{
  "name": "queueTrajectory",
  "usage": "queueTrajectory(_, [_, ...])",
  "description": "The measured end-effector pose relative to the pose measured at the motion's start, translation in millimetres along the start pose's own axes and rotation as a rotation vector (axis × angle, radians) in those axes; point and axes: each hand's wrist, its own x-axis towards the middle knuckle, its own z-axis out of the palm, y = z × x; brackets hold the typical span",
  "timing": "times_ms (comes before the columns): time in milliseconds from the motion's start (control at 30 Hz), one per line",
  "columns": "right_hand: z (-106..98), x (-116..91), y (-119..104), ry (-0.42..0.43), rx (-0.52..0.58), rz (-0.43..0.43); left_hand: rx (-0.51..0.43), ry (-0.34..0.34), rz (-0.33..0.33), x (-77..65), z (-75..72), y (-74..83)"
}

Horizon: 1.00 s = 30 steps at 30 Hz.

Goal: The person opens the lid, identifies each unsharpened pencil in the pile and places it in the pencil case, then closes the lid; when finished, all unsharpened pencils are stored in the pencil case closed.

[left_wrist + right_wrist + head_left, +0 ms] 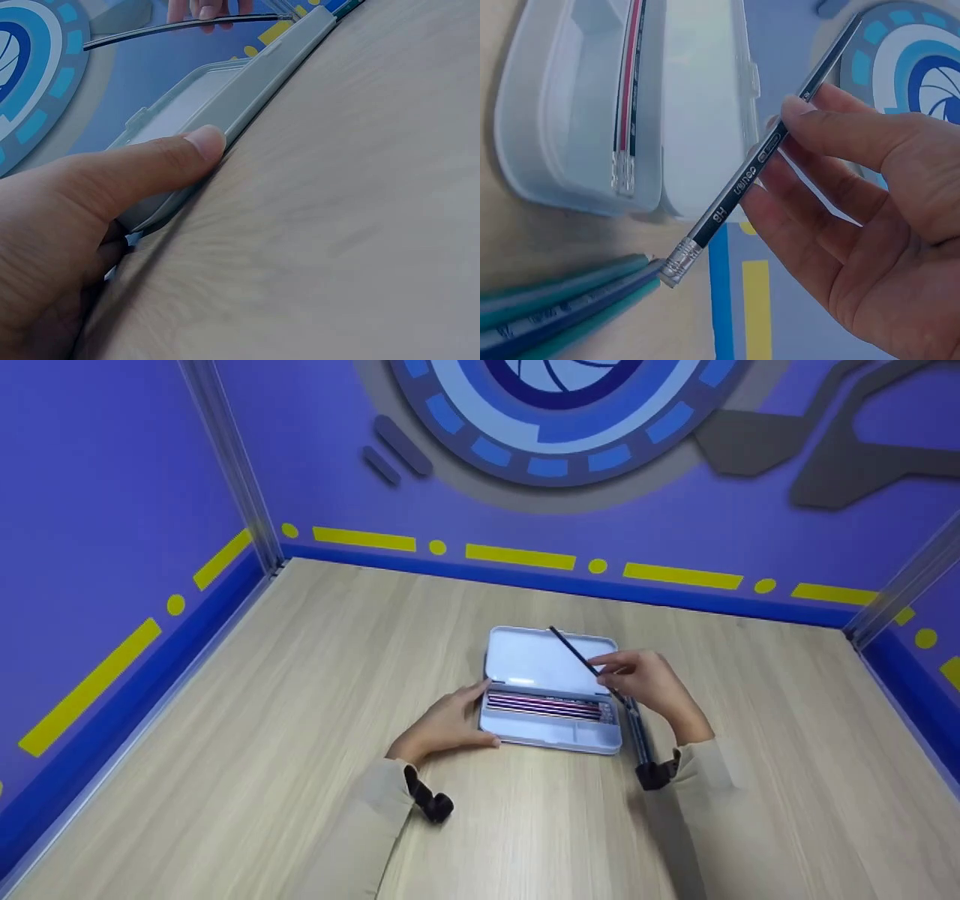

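Observation:
A white pencil case lies on the table with its lid swung back, away from the person. Holding its left end is my left hand, thumb along the front wall and fingers at the left and rear. My right hand pinches a black pencil marked HB between thumb and fingers, raised above the right side of the case. Its silver ferrule end points down in the right wrist view. Several striped pencils lie side by side in the rear compartment.
Several teal and blue pencils lie just right of the case, partly under the right wrist. Past the wooden table stand purple-blue panels at the back and sides.

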Motion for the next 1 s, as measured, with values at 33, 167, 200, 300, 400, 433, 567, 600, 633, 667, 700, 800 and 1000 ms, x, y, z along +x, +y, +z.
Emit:
queueTrajectory(33, [2.0,1.2,-1.8,-0.006,-0.006,-0.006,-0.002,0.001,-0.002,0.0,-0.1,0.0])
queueTrajectory(167, [9.8,5.3,-9.6,-0.034,-0.017,-0.025,0.000,0.001,-0.012,0.2,-0.3,-0.1])
queueTrajectory(200, [11.6,6.2,-11.2,-0.042,-0.019,-0.030,0.001,0.000,-0.015,0.1,-0.3,-0.2])
queueTrajectory(300, [16.6,8.4,-15.9,-0.062,-0.022,-0.041,0.003,0.001,-0.012,-0.3,-0.4,-0.1])
queueTrajectory(400, [20.9,10.2,-20.5,-0.087,-0.026,-0.041,0.008,0.002,-0.008,-0.8,-0.6,0.4])
queueTrajectory(433, [22.4,10.9,-22.0,-0.097,-0.029,-0.034,0.008,0.002,-0.003,-0.9,-0.7,0.6])
queueTrajectory(567, [28.6,12.4,-27.0,-0.146,-0.053,-0.016,0.004,0.003,0.003,-1.0,-0.5,0.1])
queueTrajectory(600, [30.3,12.7,-28.1,-0.156,-0.062,-0.009,0.003,0.004,0.005,-1.1,-0.4,-0.1])
queueTrajectory(633, [31.7,12.9,-28.7,-0.165,-0.073,-0.011,0.002,0.005,0.008,-1.1,-0.2,-0.3])
queueTrajectory(667, [32.9,13.0,-29.5,-0.173,-0.083,-0.012,0.005,0.005,0.005,-1.0,0.0,-0.6])
queueTrajectory(700, [34.0,12.9,-30.3,-0.179,-0.090,-0.009,0.007,0.005,0.004,-1.0,0.1,-1.0])
queueTrajectory(800, [36.7,12.4,-32.2,-0.194,-0.113,0.007,0.006,0.002,-0.001,-1.0,0.0,-0.9])
queueTrajectory(1000, [39.5,11.0,-34.3,-0.203,-0.112,0.036,0.001,-0.002,-0.011,-0.4,-0.5,-0.4])
